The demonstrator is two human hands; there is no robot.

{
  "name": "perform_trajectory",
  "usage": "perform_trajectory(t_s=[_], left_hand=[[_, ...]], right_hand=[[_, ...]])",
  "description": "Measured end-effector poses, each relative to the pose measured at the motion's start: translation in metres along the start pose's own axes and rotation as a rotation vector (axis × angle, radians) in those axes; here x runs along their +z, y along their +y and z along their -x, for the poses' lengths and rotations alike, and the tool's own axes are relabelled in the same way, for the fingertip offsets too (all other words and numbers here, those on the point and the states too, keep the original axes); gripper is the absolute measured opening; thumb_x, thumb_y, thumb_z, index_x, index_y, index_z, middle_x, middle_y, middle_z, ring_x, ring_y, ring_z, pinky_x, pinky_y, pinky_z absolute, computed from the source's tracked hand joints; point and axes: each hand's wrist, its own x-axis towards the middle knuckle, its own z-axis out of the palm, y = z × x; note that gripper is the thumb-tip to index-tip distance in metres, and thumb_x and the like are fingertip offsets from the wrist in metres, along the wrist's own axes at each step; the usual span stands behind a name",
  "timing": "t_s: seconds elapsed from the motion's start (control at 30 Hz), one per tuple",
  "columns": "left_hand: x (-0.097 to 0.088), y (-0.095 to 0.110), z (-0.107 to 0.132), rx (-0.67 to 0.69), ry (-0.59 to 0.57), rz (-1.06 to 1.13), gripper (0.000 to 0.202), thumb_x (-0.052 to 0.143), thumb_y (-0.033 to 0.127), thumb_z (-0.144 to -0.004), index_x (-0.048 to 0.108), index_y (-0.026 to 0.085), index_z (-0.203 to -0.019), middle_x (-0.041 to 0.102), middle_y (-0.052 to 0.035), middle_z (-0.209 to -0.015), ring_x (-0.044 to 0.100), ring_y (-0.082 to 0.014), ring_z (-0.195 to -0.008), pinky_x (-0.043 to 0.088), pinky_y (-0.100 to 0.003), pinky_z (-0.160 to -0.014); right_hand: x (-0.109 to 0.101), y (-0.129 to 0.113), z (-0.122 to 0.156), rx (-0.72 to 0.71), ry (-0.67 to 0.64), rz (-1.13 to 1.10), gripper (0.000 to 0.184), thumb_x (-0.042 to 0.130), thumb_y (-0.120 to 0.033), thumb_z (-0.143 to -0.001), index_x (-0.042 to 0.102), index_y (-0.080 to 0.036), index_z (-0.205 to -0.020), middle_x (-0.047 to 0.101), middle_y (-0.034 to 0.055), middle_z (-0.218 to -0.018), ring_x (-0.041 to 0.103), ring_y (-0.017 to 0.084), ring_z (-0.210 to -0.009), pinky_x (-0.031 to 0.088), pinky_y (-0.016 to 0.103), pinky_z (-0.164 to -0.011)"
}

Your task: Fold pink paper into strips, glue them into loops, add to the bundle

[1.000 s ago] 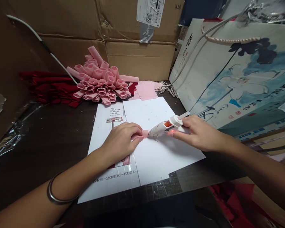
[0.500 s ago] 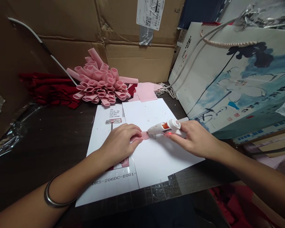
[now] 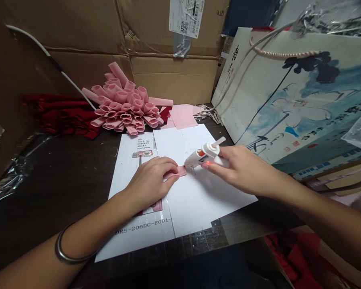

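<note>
My left hand is closed on a small pink strip, pressing it down on the white paper; most of the strip is hidden under the fingers. Wrapped round the handle of a white glue gun is my right hand. The gun's nozzle points left and down, at the strip's right end; whether it touches I cannot tell. A glue stick pokes out of its back, and a red light glows near my finger.
Behind the paper lies a heap of rolled pink tubes, with dark red pieces to its left. Flat pink squares and metal clips lie at the back. Cardboard walls the rear; a painted paper bag stands right.
The glue gun has tilted, its back end now raised higher with the glue stick pointing up, while its nozzle stays by the strip. My left hand keeps its hold.
</note>
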Motion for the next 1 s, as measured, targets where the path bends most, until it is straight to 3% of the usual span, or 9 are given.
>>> perform_trajectory(t_s=[0.23,0.37,0.57,0.77,1.0], left_hand=[[0.001,0.001,0.001,-0.004,0.009,-0.013,0.016,0.055,0.02,-0.088,0.071,0.019,-0.09,0.071,-0.003,-0.102,0.062,-0.0216,-0.092,0.048,-0.037,-0.084],[0.001,-0.001,0.001,0.014,-0.013,-0.019,0.015,0.054,0.018,-0.088,0.069,0.019,-0.087,0.07,-0.0027,-0.1,0.062,-0.0211,-0.091,0.048,-0.037,-0.082],[0.001,-0.003,0.002,0.044,-0.037,-0.058,0.011,0.054,0.019,-0.089,0.064,0.017,-0.087,0.068,-0.0047,-0.094,0.059,-0.0215,-0.088,0.046,-0.036,-0.079],[0.0,0.0,0.003,-0.035,-0.05,-0.107,0.012,0.06,0.027,-0.087,0.062,0.016,-0.093,0.066,-0.0045,-0.088,0.057,-0.0221,-0.083,0.045,-0.035,-0.072],[0.002,-0.003,0.005,0.029,0.024,-0.209,0.016,0.063,0.025,-0.086,0.066,0.016,-0.099,0.064,-0.0059,-0.084,0.057,-0.0221,-0.08,0.044,-0.033,-0.07]], right_hand=[[-0.015,0.002,-0.015,-0.005,-0.095,-0.039,0.041,0.05,-0.055,-0.089,0.063,-0.018,-0.076,0.061,0.0053,-0.066,0.05,0.016,-0.055,0.028,0.029,-0.049],[-0.017,0.009,-0.01,-0.032,-0.084,-0.129,0.04,0.058,-0.056,-0.085,0.066,-0.018,-0.076,0.062,0.0044,-0.066,0.052,0.017,-0.057,0.031,0.028,-0.051],[0.006,0.035,0.012,0.146,-0.116,-0.567,0.042,0.058,-0.059,-0.085,0.066,-0.017,-0.085,0.058,0.0015,-0.066,0.052,0.015,-0.055,0.038,0.027,-0.049],[0.037,0.041,0.0,0.184,0.128,-0.849,0.039,0.063,-0.052,-0.084,0.066,-0.016,-0.1,0.062,0.0042,-0.079,0.053,0.013,-0.059,0.04,0.027,-0.051],[0.054,0.054,-0.023,0.196,0.326,-0.653,0.036,0.059,-0.048,-0.087,0.068,-0.016,-0.102,0.067,0.0085,-0.092,0.061,0.023,-0.082,0.047,0.036,-0.071]])
